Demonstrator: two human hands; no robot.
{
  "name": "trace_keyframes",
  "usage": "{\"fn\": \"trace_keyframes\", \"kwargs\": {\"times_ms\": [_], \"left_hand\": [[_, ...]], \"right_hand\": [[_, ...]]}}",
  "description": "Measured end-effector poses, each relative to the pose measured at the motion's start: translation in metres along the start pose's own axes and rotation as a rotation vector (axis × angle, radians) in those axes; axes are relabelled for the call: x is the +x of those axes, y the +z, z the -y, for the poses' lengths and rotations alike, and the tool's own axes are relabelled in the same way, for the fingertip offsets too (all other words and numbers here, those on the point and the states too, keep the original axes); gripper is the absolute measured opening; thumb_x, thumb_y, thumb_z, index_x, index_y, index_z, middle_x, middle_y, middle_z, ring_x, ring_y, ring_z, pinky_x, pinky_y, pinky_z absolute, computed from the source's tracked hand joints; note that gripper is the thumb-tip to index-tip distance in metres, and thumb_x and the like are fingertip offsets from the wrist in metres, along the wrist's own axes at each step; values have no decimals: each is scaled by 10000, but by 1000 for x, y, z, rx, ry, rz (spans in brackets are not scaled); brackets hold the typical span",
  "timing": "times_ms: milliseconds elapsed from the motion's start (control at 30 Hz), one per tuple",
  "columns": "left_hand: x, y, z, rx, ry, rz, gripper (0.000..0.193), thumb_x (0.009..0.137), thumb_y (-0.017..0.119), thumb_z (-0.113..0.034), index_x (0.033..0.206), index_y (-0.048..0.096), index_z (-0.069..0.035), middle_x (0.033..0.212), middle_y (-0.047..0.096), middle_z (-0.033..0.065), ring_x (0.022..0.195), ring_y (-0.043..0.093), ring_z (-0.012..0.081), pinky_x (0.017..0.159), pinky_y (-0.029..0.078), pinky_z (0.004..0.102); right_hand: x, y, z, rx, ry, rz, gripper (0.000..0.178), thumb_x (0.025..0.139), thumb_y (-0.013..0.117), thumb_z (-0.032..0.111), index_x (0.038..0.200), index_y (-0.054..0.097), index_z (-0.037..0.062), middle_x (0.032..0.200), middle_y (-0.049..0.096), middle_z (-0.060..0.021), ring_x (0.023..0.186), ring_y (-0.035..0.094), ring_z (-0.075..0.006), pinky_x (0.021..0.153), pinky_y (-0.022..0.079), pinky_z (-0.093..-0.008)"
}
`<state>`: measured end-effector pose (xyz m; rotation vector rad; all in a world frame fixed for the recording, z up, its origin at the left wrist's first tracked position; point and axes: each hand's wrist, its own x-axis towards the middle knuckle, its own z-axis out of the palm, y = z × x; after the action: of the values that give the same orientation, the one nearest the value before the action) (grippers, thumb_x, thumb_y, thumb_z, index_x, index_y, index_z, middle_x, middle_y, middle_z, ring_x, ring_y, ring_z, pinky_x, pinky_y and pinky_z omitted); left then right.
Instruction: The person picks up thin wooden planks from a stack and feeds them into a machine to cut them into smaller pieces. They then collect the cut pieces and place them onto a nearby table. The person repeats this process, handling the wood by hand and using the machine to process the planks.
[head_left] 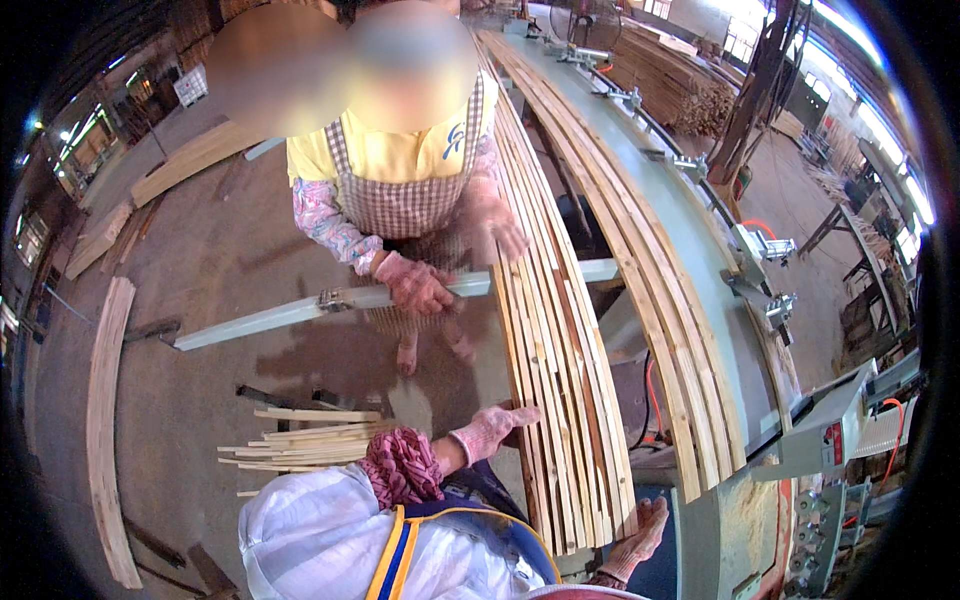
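A long bundle of narrow wooden strips [570, 420] runs away from me, lying side by side. My left hand [492, 432], in a pink knit glove, reaches to the bundle's left edge with its fingers stretched out against the strips. At the near right corner of the same bundle is my right hand [640, 540], also gloved, its fingers extended along the side. Neither hand is wrapped round a strip. Across from me, a person in a yellow top and checked apron has one gloved hand [497, 228] by the strips and another gloved hand [418, 285] over a metal bar.
The pale metal crossbar [400, 297] supports the bundle. To the right, more long strips [640, 240] lie along a grey machine table [700, 260] with clamps. Short strips [310, 445] are stacked left of me, and a long board [108, 430] lies farther left.
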<state>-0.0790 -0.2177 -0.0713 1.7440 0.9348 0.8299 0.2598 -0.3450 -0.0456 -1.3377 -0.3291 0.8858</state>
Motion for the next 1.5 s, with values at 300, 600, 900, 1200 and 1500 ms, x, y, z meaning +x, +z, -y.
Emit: {"fn": "trace_keyframes", "kwargs": {"times_ms": [300,600,900,1200,1500], "left_hand": [[4,11,40,-229,231,-88,491,1029,332,-361,1266,591,-17,1349,557,159,1315,470,263,1107,333,318],[3,11,44,199,263,-79,488,891,349,-57,1351,511,-42,1378,525,177,1300,483,289,1071,389,324],[2,2,21,284,190,-47,463,1007,244,-207,1356,510,-63,1384,519,169,1302,471,320,1096,363,341],[6,2,-2,201,-2,-51,667,702,441,96,1344,519,-65,1354,553,138,1257,512,307,1041,427,350],[9,-2,15,425,3,52,675,664,529,100,1312,555,-89,1345,560,121,1224,544,292,999,465,356]], "right_hand": [[-20,28,31,-178,54,18,494,936,532,339,1301,553,6,1174,615,-195,1095,570,-288,987,426,-408],[-3,22,-2,158,51,3,500,913,650,377,1267,563,34,987,627,-54,886,603,-147,779,522,-287],[-17,29,11,17,36,6,579,950,605,370,1367,468,-6,1139,603,-97,1034,566,-156,908,480,-289],[-9,7,-1,48,44,20,530,962,576,359,1347,499,3,1161,611,-111,1003,604,-196,894,484,-294],[-10,-12,-20,-146,-167,19,609,928,624,405,1340,506,-27,1176,623,-141,1084,577,-202,966,446,-324]]}}
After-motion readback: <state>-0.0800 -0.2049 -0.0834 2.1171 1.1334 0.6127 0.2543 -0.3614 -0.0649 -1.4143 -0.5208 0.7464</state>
